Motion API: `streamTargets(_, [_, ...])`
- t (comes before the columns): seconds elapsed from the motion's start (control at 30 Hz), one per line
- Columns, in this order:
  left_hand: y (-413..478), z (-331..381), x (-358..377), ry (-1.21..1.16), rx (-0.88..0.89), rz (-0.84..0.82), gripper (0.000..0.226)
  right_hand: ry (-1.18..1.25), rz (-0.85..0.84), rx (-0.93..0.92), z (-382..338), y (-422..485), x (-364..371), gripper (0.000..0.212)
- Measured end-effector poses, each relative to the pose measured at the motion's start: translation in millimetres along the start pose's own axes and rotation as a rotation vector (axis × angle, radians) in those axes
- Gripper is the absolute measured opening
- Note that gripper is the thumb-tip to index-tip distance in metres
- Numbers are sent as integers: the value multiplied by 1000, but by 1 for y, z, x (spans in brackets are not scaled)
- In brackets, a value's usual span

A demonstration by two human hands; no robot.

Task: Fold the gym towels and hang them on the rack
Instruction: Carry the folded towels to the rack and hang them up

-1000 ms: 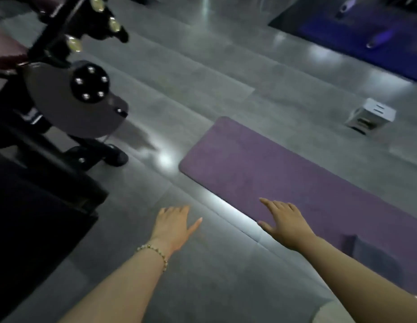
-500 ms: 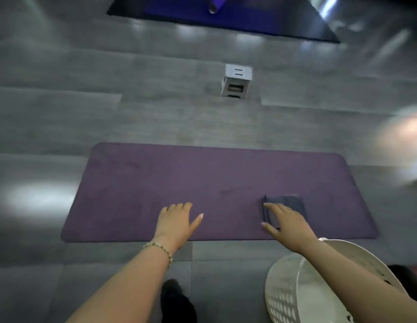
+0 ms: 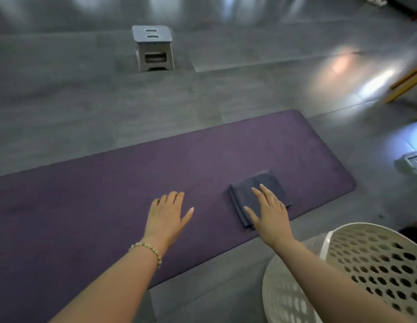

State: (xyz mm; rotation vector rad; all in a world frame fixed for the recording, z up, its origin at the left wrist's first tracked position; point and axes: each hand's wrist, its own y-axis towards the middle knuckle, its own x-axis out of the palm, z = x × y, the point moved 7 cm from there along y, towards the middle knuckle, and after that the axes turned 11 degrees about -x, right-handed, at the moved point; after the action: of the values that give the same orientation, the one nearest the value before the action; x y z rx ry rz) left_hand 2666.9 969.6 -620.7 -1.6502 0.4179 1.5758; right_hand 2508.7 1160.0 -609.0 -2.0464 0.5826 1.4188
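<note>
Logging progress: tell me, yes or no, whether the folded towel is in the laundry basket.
No, the folded towel lies on the purple mat, outside the white basket.

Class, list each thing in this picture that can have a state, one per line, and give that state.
towel: folded, lying flat on the mat
mat: unrolled, flat on the floor
stool: upright, beyond the mat
basket: upright beside the mat; contents unclear
left hand: open, over bare mat
right hand: open, fingers straight over the towel; contact unclear
</note>
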Motion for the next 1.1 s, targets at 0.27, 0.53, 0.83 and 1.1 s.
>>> streamTargets(0.27, [112,54,205,-89,93,-56,83,68,-21,255,121,61,200,62])
streamTargets(0.53, [206,113,276,-329,160,-52,90,113,-14,333,212,101,280,56])
streamTargets(0.83, [273,172,319,-515,59,-227,60,186,114,302,229,106,312,61])
streamTargets(1.1, [267,203,304,-1015,10,-147,33,343,177,322,228,103,310,68])
